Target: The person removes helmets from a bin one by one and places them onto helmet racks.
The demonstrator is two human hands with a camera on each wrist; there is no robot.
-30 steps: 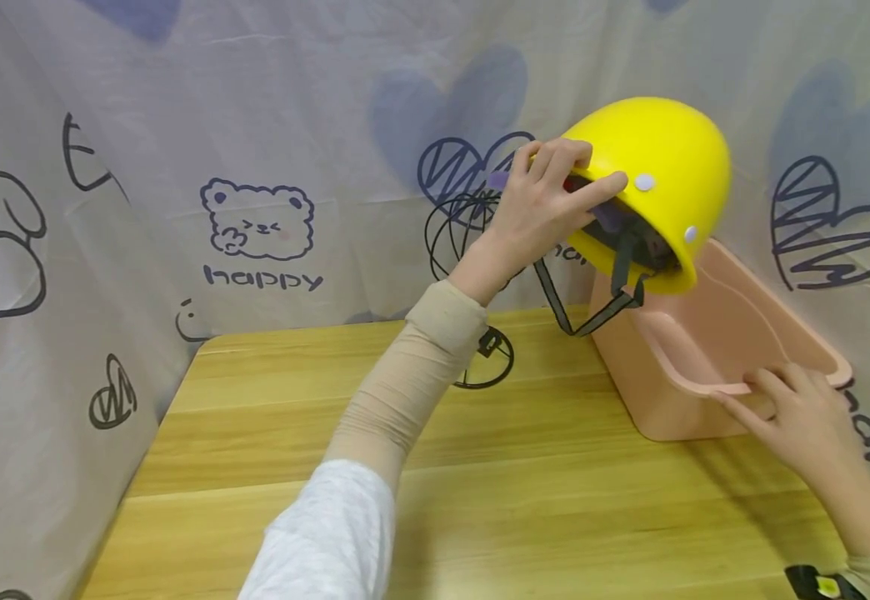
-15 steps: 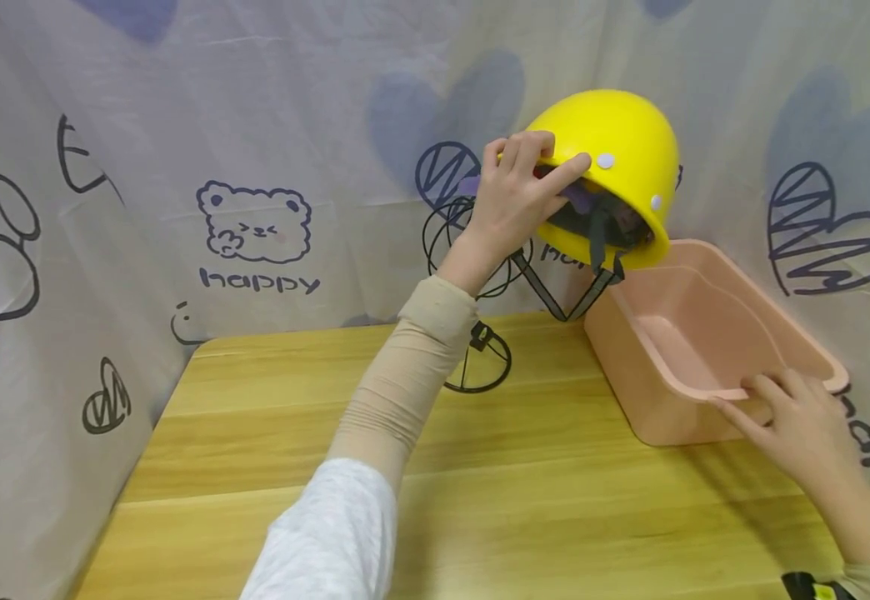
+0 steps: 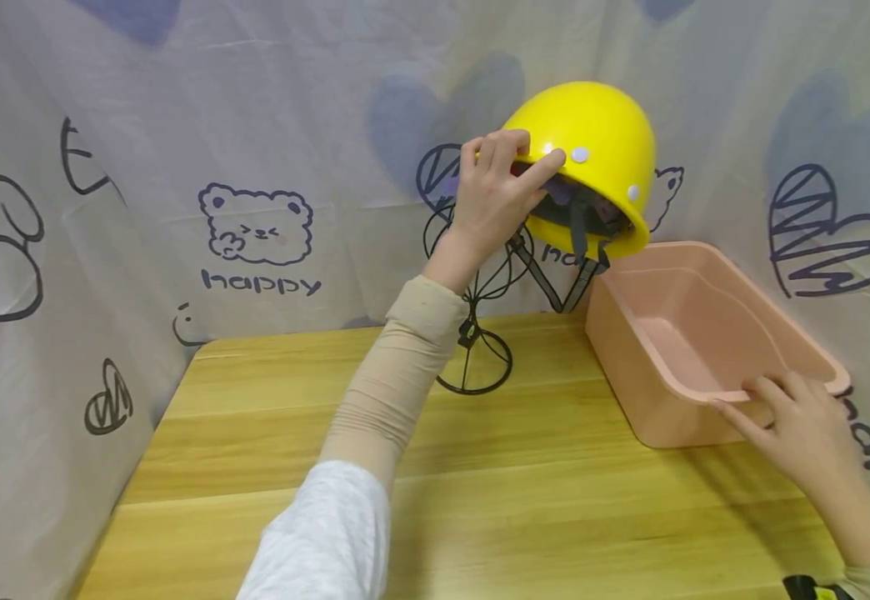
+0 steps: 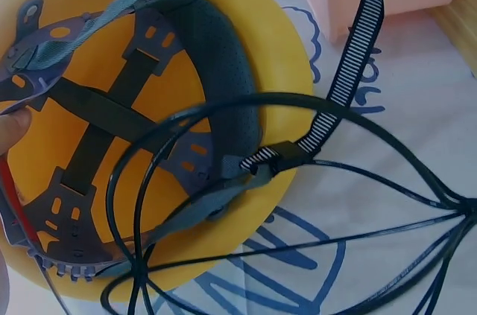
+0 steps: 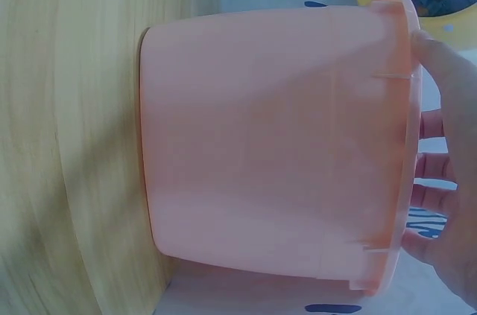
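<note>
My left hand grips the brim of a yellow safety helmet in the head view, holding it tilted above the table. The black chin strap dangles below. A black wire stand with a ring base is just under and beside the helmet, partly hidden by my left arm. In the left wrist view the stand's wires cross in front of the helmet's inner harness; I cannot tell if they touch. My right hand holds the near rim of a pink bin, thumb outside, fingers over the edge.
The wooden table meets a printed cloth backdrop at the back and sides. The bin stands at the table's right back, close to the cloth, and no contents show inside it.
My left hand has carried the helmet leftward and slightly up, from over the bin toward the wire stand. My right hand has stayed on the bin's rim.
</note>
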